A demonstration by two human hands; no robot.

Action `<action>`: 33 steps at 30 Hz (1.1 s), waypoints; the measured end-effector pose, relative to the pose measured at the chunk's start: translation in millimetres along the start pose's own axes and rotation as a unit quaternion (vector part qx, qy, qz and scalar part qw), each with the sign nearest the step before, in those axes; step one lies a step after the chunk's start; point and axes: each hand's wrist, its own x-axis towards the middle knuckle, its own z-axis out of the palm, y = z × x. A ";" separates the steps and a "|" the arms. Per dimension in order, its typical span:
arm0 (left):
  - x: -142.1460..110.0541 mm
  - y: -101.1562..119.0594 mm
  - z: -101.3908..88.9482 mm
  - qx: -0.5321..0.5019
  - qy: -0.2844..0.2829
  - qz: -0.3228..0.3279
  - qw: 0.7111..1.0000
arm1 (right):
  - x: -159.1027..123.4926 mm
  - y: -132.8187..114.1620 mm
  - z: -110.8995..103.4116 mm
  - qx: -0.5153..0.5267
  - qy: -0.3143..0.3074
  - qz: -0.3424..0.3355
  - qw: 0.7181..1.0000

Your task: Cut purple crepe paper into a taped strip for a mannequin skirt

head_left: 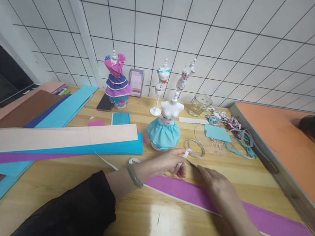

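Between the fingertips of my left hand [172,162] is a narrow white strip of tape [180,162], its upper end standing above the fingers. My right hand [215,183] is closed around a thin dark pointed tool [191,163]. Its tip points at the tape, and the rest is hidden by the hand. Below both hands lies a long purple paper strip [275,222] with a white lower edge. Just beyond my left hand stands a small white mannequin [172,110] wearing a gathered light-blue skirt [163,133].
Coloured paper strips [67,135] are stacked at left. Behind stand a mannequin in a ruffled dress [117,83], two more small mannequins [161,80], a phone [106,102] and a glass jar [200,104]. A tape roll [196,148] and scraps [231,123] lie at right, beside an orange surface [284,146].
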 end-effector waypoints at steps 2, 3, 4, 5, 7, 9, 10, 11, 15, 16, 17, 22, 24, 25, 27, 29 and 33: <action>0.6 -2.1 -1.6 -0.003 -0.007 0.005 1.000 | -10.8 8.1 -3.4 0.039 -0.009 0.038 0.998; 1.1 -3.5 -2.8 -0.002 -0.014 0.007 1.000 | -15.3 11.1 -7.0 0.070 -0.011 0.069 0.995; 1.8 -5.2 -4.0 0.000 -0.022 0.011 1.000 | -18.9 12.6 -12.0 0.107 -0.012 0.106 0.989; 2.6 -7.0 -5.1 0.002 -0.031 0.016 0.999 | -21.1 12.2 -18.2 0.150 -0.015 0.145 0.978; 4.3 -10.3 -6.8 0.007 -0.047 0.027 0.999 | -21.2 5.4 -33.2 0.237 -0.039 0.210 0.948; 5.0 -12.1 -7.2 0.009 -0.057 0.039 0.998 | -15.8 -5.9 -47.4 0.309 -0.090 0.242 0.915; 4.8 -12.2 -6.8 0.010 -0.063 0.043 0.997 | -11.5 -11.6 -52.9 0.331 -0.106 0.251 0.904; 4.2 -11.8 -6.2 0.009 -0.067 0.044 0.997 | -6.4 -16.5 -56.9 0.350 -0.120 0.255 0.893; 0.0 -7.5 -2.6 0.005 -0.076 0.034 0.997 | 15.8 -24.9 -60.0 0.417 -0.146 0.262 0.858; -1.0 -6.6 -1.8 0.007 -0.075 0.029 0.997 | 20.8 -24.8 -59.1 0.430 -0.148 0.264 0.850; -1.7 -6.1 -1.4 0.009 -0.073 0.025 0.997 | 25.3 -24.1 -58.1 0.442 -0.151 0.266 0.843; 0.0 -9.0 -2.4 0.022 -0.084 0.023 0.996 | 39.2 -17.3 -52.9 0.495 -0.174 0.256 0.812; 1.6 -10.4 -3.1 0.026 -0.089 0.026 0.995 | 41.4 -13.8 -50.3 0.499 -0.180 0.258 0.807; 2.1 -10.6 -3.2 0.027 -0.088 0.025 0.995 | 42.1 -12.1 -48.9 0.498 -0.183 0.260 0.807; 2.5 -10.3 -3.0 0.029 -0.084 0.021 0.996 | 43.1 -9.1 -46.2 0.495 -0.188 0.262 0.806; 2.5 -9.9 -2.6 0.035 -0.083 0.020 0.996 | 43.9 -7.1 -44.4 0.494 -0.196 0.262 0.806; 3.7 -11.3 -2.9 0.042 -0.080 0.021 0.996 | 45.7 -8.0 -46.2 0.487 -0.204 0.255 0.810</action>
